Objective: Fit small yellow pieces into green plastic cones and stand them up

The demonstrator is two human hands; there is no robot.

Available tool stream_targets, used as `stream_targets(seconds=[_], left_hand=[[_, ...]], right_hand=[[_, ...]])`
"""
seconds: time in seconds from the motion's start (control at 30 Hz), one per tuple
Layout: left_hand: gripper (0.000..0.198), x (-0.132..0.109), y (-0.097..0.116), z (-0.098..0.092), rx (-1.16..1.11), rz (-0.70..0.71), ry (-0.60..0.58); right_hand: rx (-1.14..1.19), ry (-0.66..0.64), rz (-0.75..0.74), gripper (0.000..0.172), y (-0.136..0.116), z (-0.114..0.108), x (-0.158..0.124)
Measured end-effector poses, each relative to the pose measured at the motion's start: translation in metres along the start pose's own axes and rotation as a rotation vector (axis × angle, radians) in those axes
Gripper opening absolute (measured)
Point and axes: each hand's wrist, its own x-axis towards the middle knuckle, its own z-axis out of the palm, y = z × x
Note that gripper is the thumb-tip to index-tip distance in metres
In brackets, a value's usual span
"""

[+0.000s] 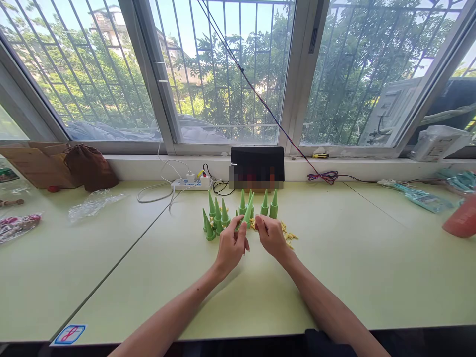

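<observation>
My left hand (231, 244) is closed around a green cone (249, 210), whose pointed tip slants up and to the right. Just to the right of it, my right hand (273, 237) is closed in a pinch close to the cone; whatever its fingertips hold is too small to make out. Several more green cones (210, 232) stand upright in a group beyond and left of my left hand. Other green cones (274, 206) stand behind my right hand. Small yellow pieces (289, 236) lie scattered on the table beside my right hand, some hidden behind both hands.
On the pale green table (148, 287), a white power strip (192, 184) with cables and a black screen (257, 166) sit at the back. A brown bag (91, 166) and clear plastic (94, 203) lie left. A red object (461, 218) stands at the right edge.
</observation>
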Motion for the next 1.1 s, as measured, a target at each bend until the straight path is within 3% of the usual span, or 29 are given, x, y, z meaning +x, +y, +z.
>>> stream_targets(seconds=[0.27,0.6,0.8,1.1], left_hand=[[0.042,0.0017,-0.0021,-0.0012,-0.071,-0.025,0.059],[0.039,0.0020,-0.0028,-0.0004,-0.051,-0.021,0.064],[0.037,0.0018,-0.0034,-0.0011,-0.012,-0.005,0.049],[0.035,0.0004,-0.0020,-0.0010,-0.025,0.053,-0.038]], right_hand=[[0.041,0.016,-0.022,0.019,-0.0035,0.0002,-0.0011],[0.055,0.033,-0.049,0.015,-0.0016,0.0007,-0.0010],[0.065,0.013,-0.031,0.018,-0.0008,-0.0001,-0.0006],[-0.006,0.032,0.002,0.035,0.0052,-0.0009,-0.0009]])
